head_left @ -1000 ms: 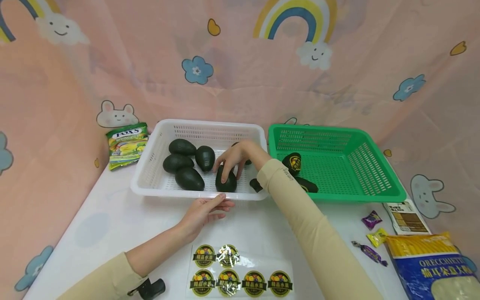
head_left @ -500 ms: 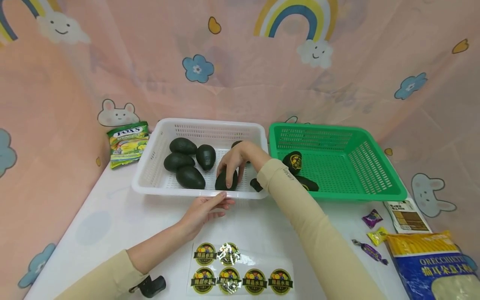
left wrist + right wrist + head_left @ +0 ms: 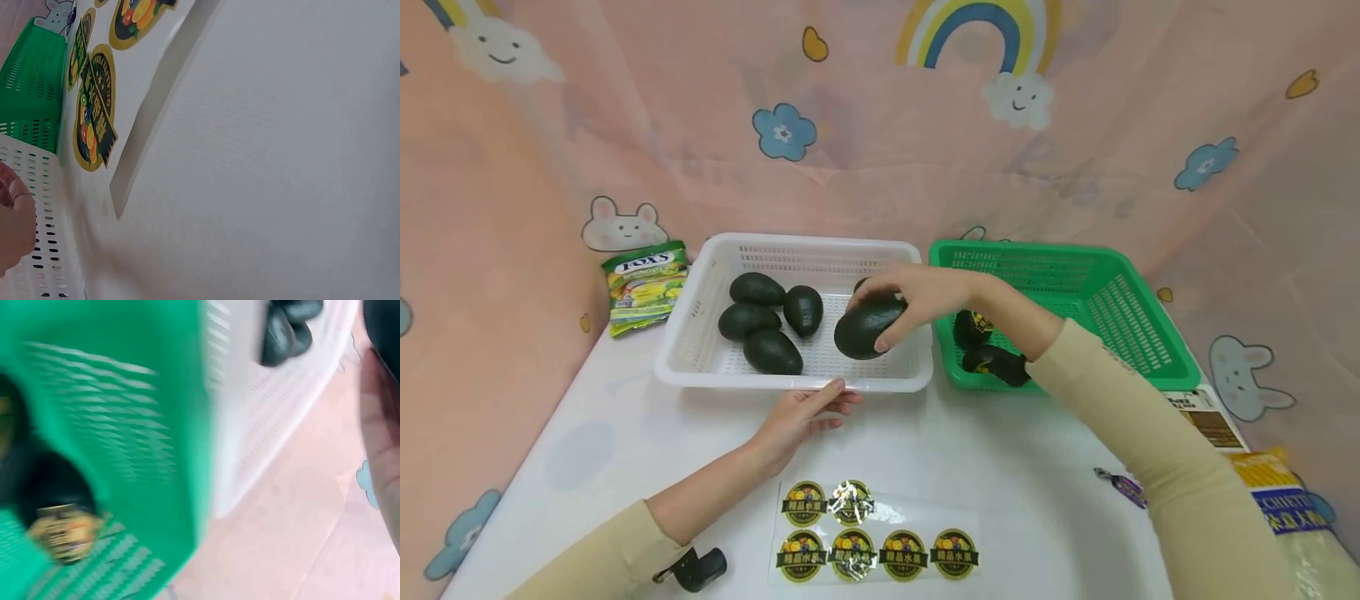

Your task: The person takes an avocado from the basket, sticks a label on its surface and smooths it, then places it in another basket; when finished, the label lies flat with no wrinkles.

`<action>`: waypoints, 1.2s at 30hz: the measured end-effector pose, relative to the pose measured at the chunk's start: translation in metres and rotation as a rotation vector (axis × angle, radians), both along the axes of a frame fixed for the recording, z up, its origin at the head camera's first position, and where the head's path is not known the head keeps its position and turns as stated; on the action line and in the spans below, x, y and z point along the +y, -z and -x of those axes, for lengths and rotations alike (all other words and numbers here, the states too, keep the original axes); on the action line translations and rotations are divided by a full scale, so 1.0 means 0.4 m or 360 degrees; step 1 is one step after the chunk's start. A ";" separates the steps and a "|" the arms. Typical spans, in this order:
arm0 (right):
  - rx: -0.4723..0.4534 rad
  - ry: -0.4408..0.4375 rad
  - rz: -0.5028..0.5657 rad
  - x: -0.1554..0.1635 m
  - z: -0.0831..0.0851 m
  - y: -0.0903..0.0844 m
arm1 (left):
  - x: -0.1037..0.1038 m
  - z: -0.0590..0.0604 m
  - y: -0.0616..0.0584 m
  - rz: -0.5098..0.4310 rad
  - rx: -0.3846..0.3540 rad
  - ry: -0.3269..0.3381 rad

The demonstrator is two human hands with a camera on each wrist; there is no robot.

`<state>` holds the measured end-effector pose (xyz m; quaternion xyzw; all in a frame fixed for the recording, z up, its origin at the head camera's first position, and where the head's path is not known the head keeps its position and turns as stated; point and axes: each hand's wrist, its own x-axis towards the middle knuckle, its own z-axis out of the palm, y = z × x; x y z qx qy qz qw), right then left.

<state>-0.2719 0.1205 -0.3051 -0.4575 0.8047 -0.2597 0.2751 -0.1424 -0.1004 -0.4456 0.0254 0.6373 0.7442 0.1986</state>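
Head view: the right hand (image 3: 925,292) grips a dark avocado (image 3: 867,327) with curled fingers above the white basket (image 3: 700,333), beside the green basket (image 3: 1120,300), while the left hand (image 3: 797,414) lies relaxed, fingertips touching the white basket's front rim, on a white table (image 3: 625,433) before a pink curtain (image 3: 1075,167). Left wrist view: the left hand's edge (image 3: 14,225) sits against the white basket near the sticker sheet (image 3: 94,112). Right wrist view: blurred; green basket wall (image 3: 125,394) fills the frame and the grasp cannot be judged.
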 end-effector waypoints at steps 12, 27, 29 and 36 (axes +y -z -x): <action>-0.0099 0.0300 0.0266 0.221 -0.296 0.174 | 0.000 -0.004 0.013 0.0013 0.0009 -0.0009; 0.0010 0.0559 0.0305 0.251 -0.348 0.380 | -0.023 -0.107 0.023 0.1194 0.0854 0.0754; 0.0018 0.0527 0.0294 0.251 -0.347 0.380 | -0.026 -0.119 0.029 0.1297 0.0951 0.0829; 0.0077 0.0422 0.0205 0.246 -0.349 0.367 | -0.024 -0.119 0.049 0.1180 0.0990 0.0853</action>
